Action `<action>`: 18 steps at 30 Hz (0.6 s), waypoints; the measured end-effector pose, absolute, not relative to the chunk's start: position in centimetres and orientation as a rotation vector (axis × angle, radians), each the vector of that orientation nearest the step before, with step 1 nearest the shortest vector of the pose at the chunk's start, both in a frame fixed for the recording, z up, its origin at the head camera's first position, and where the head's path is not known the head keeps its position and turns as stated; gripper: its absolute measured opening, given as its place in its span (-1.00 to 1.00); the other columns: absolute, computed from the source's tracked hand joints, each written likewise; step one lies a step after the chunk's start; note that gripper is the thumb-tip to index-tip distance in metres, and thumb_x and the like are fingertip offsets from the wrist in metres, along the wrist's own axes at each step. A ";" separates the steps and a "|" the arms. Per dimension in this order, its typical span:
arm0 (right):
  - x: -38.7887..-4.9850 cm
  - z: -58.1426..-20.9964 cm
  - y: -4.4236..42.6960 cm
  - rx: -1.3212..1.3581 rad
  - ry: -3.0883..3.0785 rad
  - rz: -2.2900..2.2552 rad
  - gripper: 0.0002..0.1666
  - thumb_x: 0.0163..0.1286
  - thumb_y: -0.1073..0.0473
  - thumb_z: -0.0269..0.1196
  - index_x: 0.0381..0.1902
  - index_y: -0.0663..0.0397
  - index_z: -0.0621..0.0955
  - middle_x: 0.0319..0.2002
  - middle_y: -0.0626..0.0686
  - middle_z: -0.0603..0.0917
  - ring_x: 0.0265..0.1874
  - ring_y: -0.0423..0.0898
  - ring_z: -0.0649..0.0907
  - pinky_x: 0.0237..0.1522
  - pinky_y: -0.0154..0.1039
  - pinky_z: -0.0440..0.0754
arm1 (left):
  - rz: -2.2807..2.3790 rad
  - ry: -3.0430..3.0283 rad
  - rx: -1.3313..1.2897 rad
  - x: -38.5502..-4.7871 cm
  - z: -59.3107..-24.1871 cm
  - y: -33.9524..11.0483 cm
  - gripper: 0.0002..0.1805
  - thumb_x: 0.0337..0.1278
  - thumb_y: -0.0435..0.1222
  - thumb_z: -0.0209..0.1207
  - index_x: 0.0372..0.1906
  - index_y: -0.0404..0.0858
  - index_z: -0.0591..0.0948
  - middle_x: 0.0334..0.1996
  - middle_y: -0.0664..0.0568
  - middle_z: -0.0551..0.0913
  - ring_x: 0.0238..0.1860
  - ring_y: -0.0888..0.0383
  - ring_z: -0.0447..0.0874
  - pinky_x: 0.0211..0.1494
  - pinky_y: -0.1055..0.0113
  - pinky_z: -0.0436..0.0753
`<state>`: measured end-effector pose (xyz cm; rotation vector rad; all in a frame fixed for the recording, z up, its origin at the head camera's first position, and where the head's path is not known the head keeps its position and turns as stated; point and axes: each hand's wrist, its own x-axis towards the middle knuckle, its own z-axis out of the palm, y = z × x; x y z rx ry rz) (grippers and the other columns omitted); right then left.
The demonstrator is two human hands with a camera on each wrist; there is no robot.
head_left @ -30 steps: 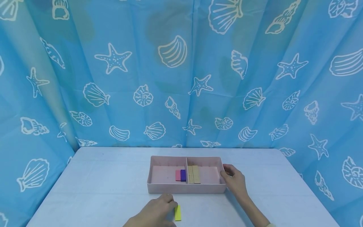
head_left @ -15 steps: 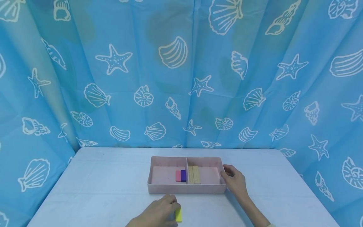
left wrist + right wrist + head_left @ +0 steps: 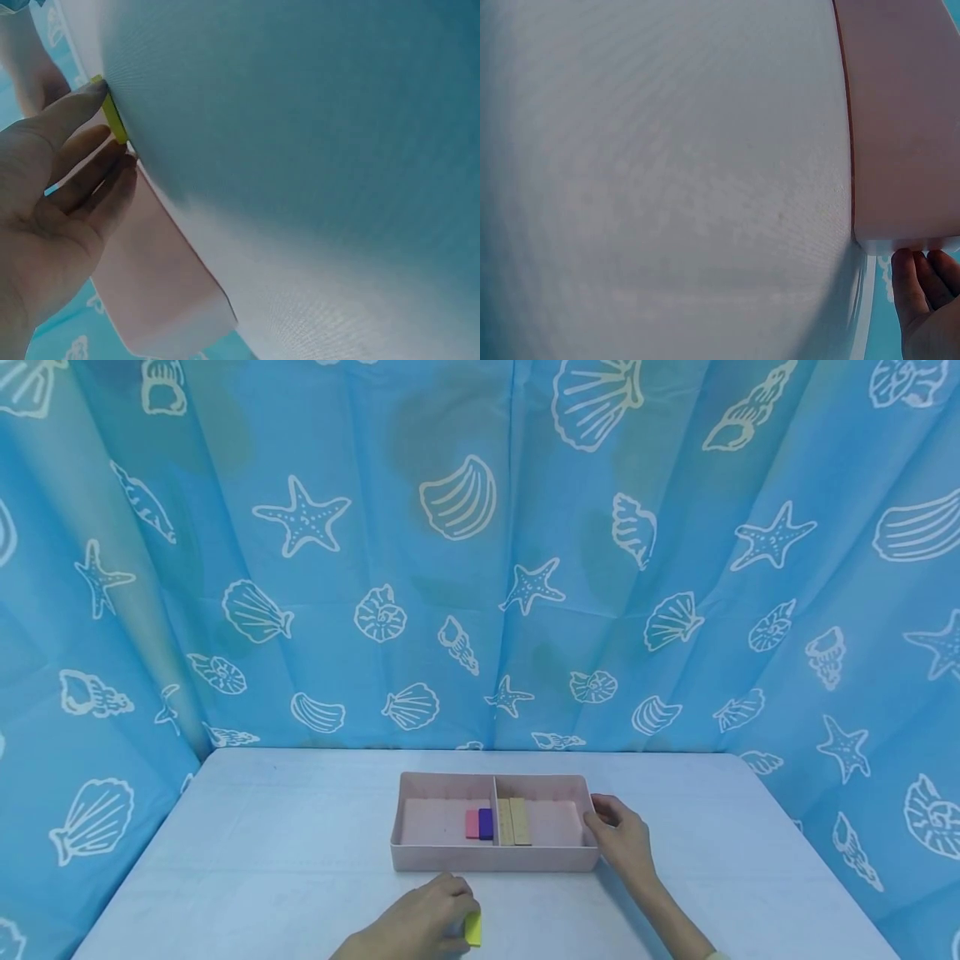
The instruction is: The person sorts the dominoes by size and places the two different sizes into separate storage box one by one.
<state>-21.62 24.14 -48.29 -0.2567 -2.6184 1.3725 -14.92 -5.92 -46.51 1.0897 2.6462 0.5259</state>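
Observation:
In the head view my left hand [image 3: 423, 917] pinches a small yellow block [image 3: 472, 929] just in front of a pink divided box [image 3: 495, 858]. The left wrist view shows the thumb at one end of the yellow block [image 3: 113, 116] and fingertips near the other. At the box's right end, my right hand [image 3: 621, 842] holds the end wall, its thumb tip overlapping the rim. In the right wrist view several fingers [image 3: 907, 289] touch the outside of that wall; the thumb is not visible there.
Inside the box's left compartment a pink block [image 3: 472, 824] and a purple block [image 3: 486, 824] lie against the divider. Two tan wooden blocks [image 3: 513, 822] lie side by side in the right compartment. A white-covered table [image 3: 300, 827] lies beneath, with a blue seashell curtain [image 3: 465, 568] behind.
My left hand has shifted slightly right, and its thumb has closed in on the yellow block's near end. The right hand and the box stay where they were.

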 end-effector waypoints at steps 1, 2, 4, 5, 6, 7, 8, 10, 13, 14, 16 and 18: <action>-21.6 -48.3 24.2 -0.255 -2.618 1.375 -0.54 0.44 0.17 0.12 0.23 0.26 0.51 0.17 0.27 0.58 0.15 0.17 0.58 0.19 0.07 0.56 | 0.531 2.637 1.055 -15.0 -46.4 -5.9 -0.66 0.05 -0.14 0.42 -0.04 -0.08 0.70 -0.16 0.30 0.59 -0.09 0.40 0.49 0.01 0.46 0.61; -21.6 -48.3 24.2 -0.252 -2.614 1.380 -0.54 0.44 0.17 0.12 0.23 0.26 0.51 0.17 0.27 0.58 0.15 0.17 0.58 0.19 0.07 0.56 | 0.530 2.631 1.030 -15.0 -46.3 -5.9 -0.65 0.06 -0.14 0.42 -0.02 -0.07 0.70 -0.15 0.30 0.59 -0.08 0.39 0.50 0.02 0.44 0.61; -21.7 -48.4 24.3 -0.244 -2.614 1.385 -0.54 0.44 0.17 0.13 0.23 0.26 0.51 0.18 0.27 0.58 0.15 0.18 0.58 0.19 0.07 0.56 | 0.537 2.626 0.993 -15.0 -46.2 -6.0 -0.65 0.07 -0.13 0.41 -0.01 -0.06 0.70 -0.14 0.31 0.58 -0.08 0.40 0.52 0.03 0.43 0.62; -21.7 -48.4 24.3 -0.240 -2.612 1.388 -0.54 0.44 0.17 0.13 0.22 0.27 0.51 0.18 0.27 0.58 0.15 0.18 0.58 0.19 0.07 0.56 | 0.544 2.625 0.988 -15.0 -46.1 -6.1 -0.65 0.07 -0.13 0.40 -0.01 -0.06 0.70 -0.13 0.30 0.58 -0.08 0.40 0.52 0.03 0.43 0.62; -21.7 -48.3 24.3 -0.237 -2.612 1.388 -0.54 0.44 0.17 0.13 0.22 0.27 0.52 0.17 0.27 0.58 0.15 0.18 0.58 0.19 0.07 0.56 | 0.557 2.626 0.991 -14.9 -46.1 -6.2 -0.65 0.07 -0.13 0.40 -0.01 -0.07 0.70 -0.13 0.30 0.58 -0.09 0.40 0.52 0.02 0.42 0.62; -21.7 -48.3 24.3 -0.235 -2.610 1.388 -0.54 0.44 0.17 0.13 0.22 0.27 0.52 0.17 0.27 0.58 0.15 0.18 0.58 0.19 0.07 0.56 | 0.571 2.627 0.997 -14.9 -46.0 -6.3 -0.65 0.07 -0.13 0.40 -0.01 -0.07 0.70 -0.13 0.30 0.57 -0.09 0.40 0.52 0.01 0.42 0.62; -21.6 -48.3 24.3 -0.234 -2.610 1.387 -0.54 0.44 0.17 0.13 0.22 0.26 0.52 0.17 0.27 0.59 0.15 0.17 0.58 0.19 0.07 0.56 | 0.581 2.630 1.012 -14.9 -45.9 -6.4 -0.66 0.07 -0.13 0.40 -0.01 -0.08 0.70 -0.13 0.29 0.57 -0.11 0.40 0.51 0.00 0.43 0.62; -21.6 -48.2 24.3 -0.236 -2.613 1.385 -0.54 0.44 0.16 0.13 0.22 0.26 0.52 0.18 0.27 0.58 0.15 0.17 0.58 0.19 0.07 0.55 | 0.615 2.640 1.032 -14.8 -45.8 -6.7 -0.67 0.08 -0.14 0.39 -0.03 -0.08 0.70 -0.13 0.29 0.56 -0.12 0.40 0.51 -0.01 0.42 0.62; -21.7 -48.3 24.3 -0.242 -2.616 1.383 -0.54 0.44 0.16 0.13 0.22 0.26 0.52 0.18 0.27 0.58 0.16 0.17 0.58 0.20 0.06 0.55 | 0.667 2.659 1.052 -14.8 -45.4 -6.9 -0.70 0.11 -0.15 0.37 -0.04 -0.08 0.70 -0.14 0.30 0.57 -0.14 0.41 0.53 -0.02 0.41 0.63; -21.7 -48.3 24.3 -0.244 -2.619 1.382 -0.54 0.44 0.16 0.13 0.22 0.26 0.51 0.18 0.26 0.58 0.16 0.17 0.58 0.20 0.06 0.55 | 0.688 2.660 1.046 -14.9 -45.2 -7.0 -0.71 0.12 -0.16 0.37 -0.04 -0.07 0.70 -0.16 0.31 0.57 -0.15 0.41 0.53 -0.03 0.42 0.63; -21.7 -48.3 24.3 -0.245 -2.618 1.386 -0.54 0.44 0.16 0.13 0.23 0.26 0.51 0.18 0.27 0.58 0.16 0.17 0.57 0.20 0.07 0.55 | 0.733 2.655 1.027 -14.9 -44.7 -7.0 -0.71 0.13 -0.17 0.37 -0.03 -0.07 0.70 -0.16 0.32 0.57 -0.16 0.41 0.54 -0.02 0.42 0.64; -21.6 -48.3 24.3 -0.243 -2.616 1.386 -0.54 0.44 0.17 0.13 0.22 0.27 0.51 0.18 0.28 0.58 0.16 0.18 0.57 0.20 0.08 0.55 | 0.778 2.643 0.996 -15.0 -44.2 -7.1 -0.70 0.12 -0.17 0.38 -0.02 -0.06 0.69 -0.14 0.33 0.58 -0.14 0.40 0.56 -0.01 0.42 0.64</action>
